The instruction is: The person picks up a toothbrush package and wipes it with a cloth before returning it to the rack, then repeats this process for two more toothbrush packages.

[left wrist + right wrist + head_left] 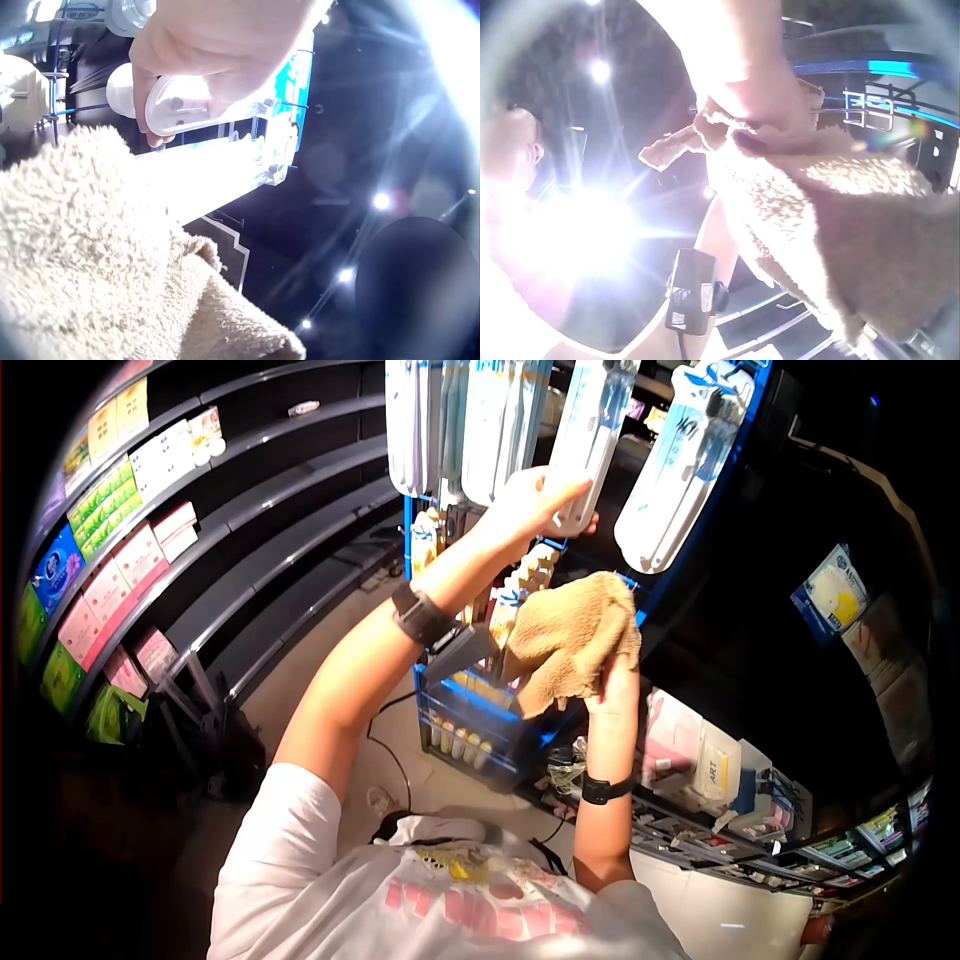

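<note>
On the blue wire rack hangs a row of long white and clear packs with blue printing. My left hand (pixel 525 505) holds the rounded lower end of one long pack (pixel 598 435), its fingers curled behind it, as the left wrist view also shows the pack's end (pixel 180 105). A tan fluffy cloth (pixel 575 645) hangs bunched over my right hand (pixel 617 678), just below the pack. In the right wrist view the cloth (pixel 772 195) is gathered at the fingers, which are mostly hidden in its folds.
Another long pack (pixel 690 460) hangs at the right of the blue rack (pixel 650 605). Dark shelves (pixel 280 480) run along the left, with tissue boxes (pixel 110 595) at their far end. Boxes (pixel 715 760) stand at lower right. A cable (pixel 400 760) hangs near the floor.
</note>
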{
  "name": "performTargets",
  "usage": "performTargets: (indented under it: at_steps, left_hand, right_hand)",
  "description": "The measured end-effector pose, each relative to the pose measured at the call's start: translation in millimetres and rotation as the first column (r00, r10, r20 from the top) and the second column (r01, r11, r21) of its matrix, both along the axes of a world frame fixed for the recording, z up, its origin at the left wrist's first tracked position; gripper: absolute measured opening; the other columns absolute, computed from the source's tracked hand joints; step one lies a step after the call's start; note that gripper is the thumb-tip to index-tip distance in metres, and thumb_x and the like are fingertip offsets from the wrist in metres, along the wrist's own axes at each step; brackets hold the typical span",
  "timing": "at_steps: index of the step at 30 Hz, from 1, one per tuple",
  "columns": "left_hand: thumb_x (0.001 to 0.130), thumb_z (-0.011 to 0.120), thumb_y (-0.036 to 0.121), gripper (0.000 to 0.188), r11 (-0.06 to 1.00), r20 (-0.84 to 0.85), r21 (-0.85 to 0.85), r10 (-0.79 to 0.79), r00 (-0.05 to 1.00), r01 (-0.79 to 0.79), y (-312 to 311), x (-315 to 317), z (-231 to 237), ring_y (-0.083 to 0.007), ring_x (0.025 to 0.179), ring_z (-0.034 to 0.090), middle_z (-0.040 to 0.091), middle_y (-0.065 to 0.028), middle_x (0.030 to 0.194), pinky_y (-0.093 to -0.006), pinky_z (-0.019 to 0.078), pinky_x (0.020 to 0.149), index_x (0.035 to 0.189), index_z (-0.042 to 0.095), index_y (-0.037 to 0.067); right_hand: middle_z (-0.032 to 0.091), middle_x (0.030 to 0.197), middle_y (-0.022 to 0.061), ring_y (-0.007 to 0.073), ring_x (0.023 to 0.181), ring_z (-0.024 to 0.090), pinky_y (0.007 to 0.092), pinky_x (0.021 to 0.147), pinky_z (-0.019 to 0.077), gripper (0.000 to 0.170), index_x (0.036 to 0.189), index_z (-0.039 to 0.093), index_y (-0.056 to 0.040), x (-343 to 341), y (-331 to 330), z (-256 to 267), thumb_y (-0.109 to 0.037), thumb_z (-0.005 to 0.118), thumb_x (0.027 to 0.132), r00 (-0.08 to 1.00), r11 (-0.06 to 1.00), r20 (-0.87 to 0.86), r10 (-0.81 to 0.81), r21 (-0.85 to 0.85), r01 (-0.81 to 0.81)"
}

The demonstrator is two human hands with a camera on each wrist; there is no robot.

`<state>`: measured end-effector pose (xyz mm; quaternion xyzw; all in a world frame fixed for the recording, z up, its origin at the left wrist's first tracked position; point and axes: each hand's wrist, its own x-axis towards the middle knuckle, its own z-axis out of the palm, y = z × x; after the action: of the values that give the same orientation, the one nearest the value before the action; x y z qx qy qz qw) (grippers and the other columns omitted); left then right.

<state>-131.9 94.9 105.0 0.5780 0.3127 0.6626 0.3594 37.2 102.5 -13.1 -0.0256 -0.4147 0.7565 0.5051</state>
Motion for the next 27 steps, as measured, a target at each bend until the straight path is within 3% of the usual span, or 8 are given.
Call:
performTargets:
  at_steps: [2,3,5,7,8,12,21,27]
  left_hand:
    - [0.08,0.057,0.029,0.038,0.991,-0.029,0.078,0.115,0.993,-0.112,10.5,-5.9,-1.9,-0.0125,0.073,0.058,0.058,-0.0102,0.082,-0.0227,0.0476,0.065,0.098,0.049,-0.004]
    - [0.079,0.057,0.03,0.039,0.966,-0.046,0.149,0.221,0.974,-0.212,15.6,-7.6,-6.3,-0.0107,0.075,0.056,0.058,-0.0084,0.081,-0.0213,0.0459,0.065,0.097,0.049,-0.004]
    - [0.073,0.064,0.033,0.05,0.818,-0.378,0.131,0.563,0.734,-0.56,8.2,-16.2,-12.5,-0.0133,0.081,0.054,0.054,-0.0068,0.082,-0.0229,0.0436,0.073,0.099,0.046,-0.005]
    - [0.069,0.068,0.031,0.058,0.699,-0.263,0.366,0.711,0.652,-0.614,-0.6,-16.0,-31.6,-0.0183,0.089,0.051,0.05,-0.0127,0.093,-0.0272,0.0422,0.08,0.107,0.04,-0.004]
    - [0.069,0.068,0.026,0.063,0.562,-0.303,0.439,0.827,0.473,-0.701,-12.4,-15.3,-40.5,-0.0224,0.096,0.047,0.044,-0.0161,0.101,-0.0318,0.0402,0.085,0.114,0.035,-0.002]
    - [0.071,0.064,0.011,0.042,0.568,-0.252,0.511,0.817,0.519,-0.645,-53.0,-0.2,-80.5,-0.0196,0.098,0.044,0.042,-0.0098,0.103,-0.0317,0.0393,0.085,0.108,0.044,0.001]
    - [0.06,0.073,0.012,0.078,0.698,-0.35,0.11,0.693,0.63,-0.707,-56.1,25.0,-180.1,-0.026,0.096,0.046,0.042,-0.0171,0.104,-0.0343,0.0393,0.084,0.121,0.024,0.002]
    - [0.07,0.062,0.005,0.031,0.651,-0.357,0.055,0.721,0.594,-0.757,-44.9,20.2,-203.2,-0.0154,0.08,0.054,0.053,-0.0078,0.084,-0.0276,0.0447,0.073,0.096,0.045,0.0]
  right_hand:
    - [0.049,0.112,0.0081,0.0208,0.099,0.05,0.037,0.084,0.0429,0.042,0.117,0.04,-0.0057,5.8,-11.6,-2.1,-0.029,0.048,0.084,0.984,0.991,-0.14,0.114,-0.052,-0.122]
    - [0.044,0.119,0.0096,0.025,0.108,0.043,0.0414,0.088,0.0394,0.044,0.119,0.039,-0.0063,10.3,1.5,-20.5,-0.036,0.04,0.086,0.991,0.985,-0.12,-0.058,-0.169,0.037]
    - [0.045,0.119,0.0098,0.0251,0.108,0.044,0.0413,0.088,0.0395,0.045,0.119,0.039,-0.0062,15.1,-2.8,-27.8,-0.036,0.041,0.085,0.99,0.988,-0.139,-0.022,-0.156,0.0]
    - [0.045,0.118,0.0101,0.0252,0.107,0.044,0.0411,0.088,0.0397,0.045,0.119,0.039,-0.0061,16.7,-8.4,-31.6,-0.036,0.042,0.085,0.991,0.99,-0.133,0.0,-0.139,-0.018]
    - [0.045,0.118,0.0102,0.0253,0.107,0.044,0.041,0.088,0.0397,0.045,0.119,0.039,-0.006,18.1,-8.9,-33.0,-0.035,0.043,0.085,0.991,0.991,-0.132,-0.01,-0.13,-0.007]
    - [0.045,0.118,0.0107,0.0256,0.106,0.045,0.0407,0.087,0.04,0.046,0.118,0.039,-0.0058,22.8,-9.3,-40.9,-0.035,0.045,0.084,0.994,0.996,-0.095,-0.051,-0.081,0.043]
    - [0.046,0.116,0.0118,0.0262,0.104,0.047,0.0399,0.087,0.0406,0.047,0.118,0.039,-0.0052,29.4,-53.2,-105.9,-0.033,0.05,0.081,0.997,0.982,-0.071,0.025,-0.183,-0.038]
    - [0.046,0.115,0.0125,0.0266,0.102,0.048,0.0394,0.086,0.041,0.049,0.117,0.039,-0.0049,7.9,-19.6,-108.2,-0.032,0.053,0.08,0.996,0.973,-0.073,0.044,-0.223,-0.059]
